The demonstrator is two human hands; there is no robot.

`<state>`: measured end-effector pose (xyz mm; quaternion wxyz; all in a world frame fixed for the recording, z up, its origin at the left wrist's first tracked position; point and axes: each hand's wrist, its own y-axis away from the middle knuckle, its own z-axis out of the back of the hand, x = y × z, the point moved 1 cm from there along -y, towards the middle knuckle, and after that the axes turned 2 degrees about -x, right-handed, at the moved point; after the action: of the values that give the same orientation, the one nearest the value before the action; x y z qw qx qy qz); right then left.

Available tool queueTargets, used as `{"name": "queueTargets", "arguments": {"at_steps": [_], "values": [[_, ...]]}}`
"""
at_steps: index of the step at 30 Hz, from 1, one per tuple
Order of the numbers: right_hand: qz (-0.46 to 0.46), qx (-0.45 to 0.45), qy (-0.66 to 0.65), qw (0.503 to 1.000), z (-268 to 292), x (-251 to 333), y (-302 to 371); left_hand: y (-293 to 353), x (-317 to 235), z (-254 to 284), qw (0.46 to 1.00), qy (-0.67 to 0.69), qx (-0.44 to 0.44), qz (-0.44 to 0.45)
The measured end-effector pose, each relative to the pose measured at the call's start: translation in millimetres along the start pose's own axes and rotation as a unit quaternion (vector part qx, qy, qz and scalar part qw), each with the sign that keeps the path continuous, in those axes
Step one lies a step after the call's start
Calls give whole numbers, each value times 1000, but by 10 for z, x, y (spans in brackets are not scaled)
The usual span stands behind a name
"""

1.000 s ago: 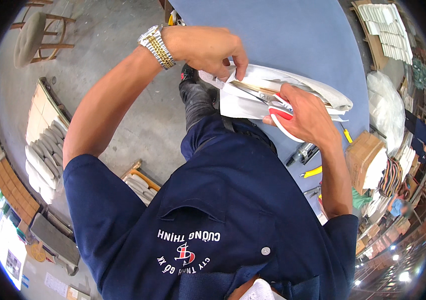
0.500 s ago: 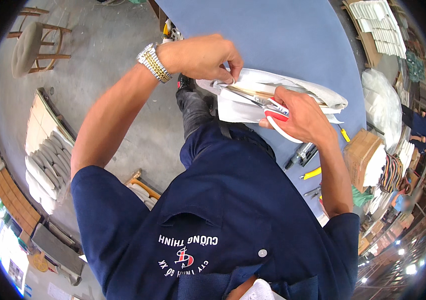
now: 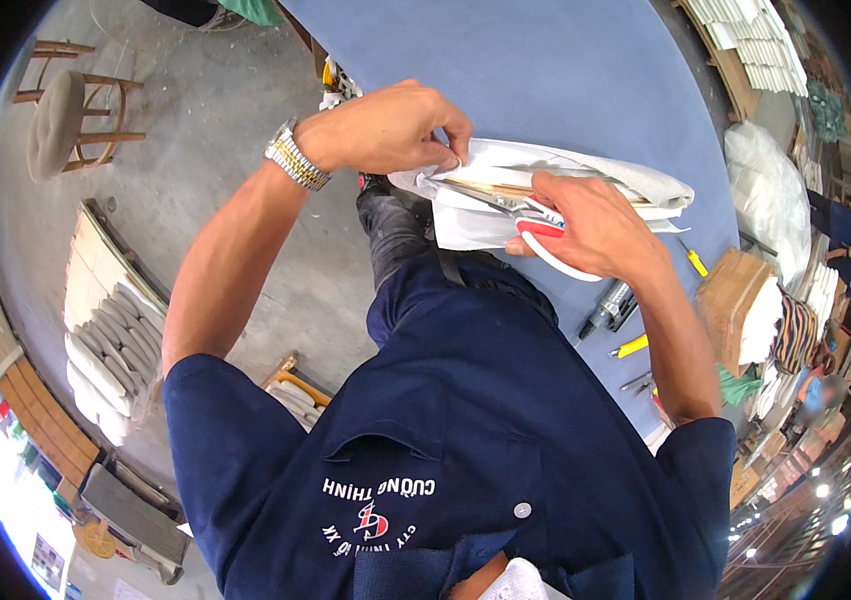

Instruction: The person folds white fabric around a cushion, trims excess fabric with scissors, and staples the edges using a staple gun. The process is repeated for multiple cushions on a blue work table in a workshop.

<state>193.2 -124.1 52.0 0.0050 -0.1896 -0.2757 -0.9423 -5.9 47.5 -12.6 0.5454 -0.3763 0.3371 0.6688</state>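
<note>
On the near edge of the blue-topped table [image 3: 546, 70] lies a long cushion-like piece in pale grey-white fabric [image 3: 646, 185], its side open and a wooden strip [image 3: 491, 187] showing inside. My left hand [image 3: 396, 130], with a metal watch on the wrist, pinches the fabric's edge at the left end. In my right hand [image 3: 591, 225] are scissors [image 3: 544, 230] with red and white handles. Their blades point left into the opening, toward the pinched edge. How far apart the blades are is hard to make out.
Right of my body a dark power tool [image 3: 606, 310], a yellow-handled tool [image 3: 632, 346] and a yellow screwdriver [image 3: 696, 262] lie on the table. Beyond its right edge stand a cardboard box [image 3: 733, 300] and clear plastic wrap [image 3: 768, 190]. Grey cushions [image 3: 116, 345] and a stool [image 3: 58, 125] are on the left floor.
The scissors and my right hand have shifted slightly left. My left hand keeps its pinch at the fabric's end, and the whole view has tilted a little.
</note>
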Motion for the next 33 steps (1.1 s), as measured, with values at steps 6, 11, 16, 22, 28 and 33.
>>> {"name": "queueTargets", "arguments": {"at_steps": [6, 11, 16, 22, 28, 33], "values": [[-26, 35, -16, 999, 24, -5, -13, 26, 1, -7, 1000, 13, -4, 27], [-20, 64, -61, 996, 68, -41, -59, 38, -3, 8, 1000, 3, -11, 25], [-32, 39, -38, 998, 109, 23, -81, 33, -14, 26, 999, -12, -16, 37], [-15, 3, -38, 999, 79, -22, -113, 46, -8, 34, 1000, -16, -20, 16], [-4, 7, -3, 1000, 49, -63, -135, 71, 18, -19, 999, -1, -19, 46], [-2, 12, -29, 1000, 21, -139, -114, 157, 37, -139, 994, 9, -98, 40]]}}
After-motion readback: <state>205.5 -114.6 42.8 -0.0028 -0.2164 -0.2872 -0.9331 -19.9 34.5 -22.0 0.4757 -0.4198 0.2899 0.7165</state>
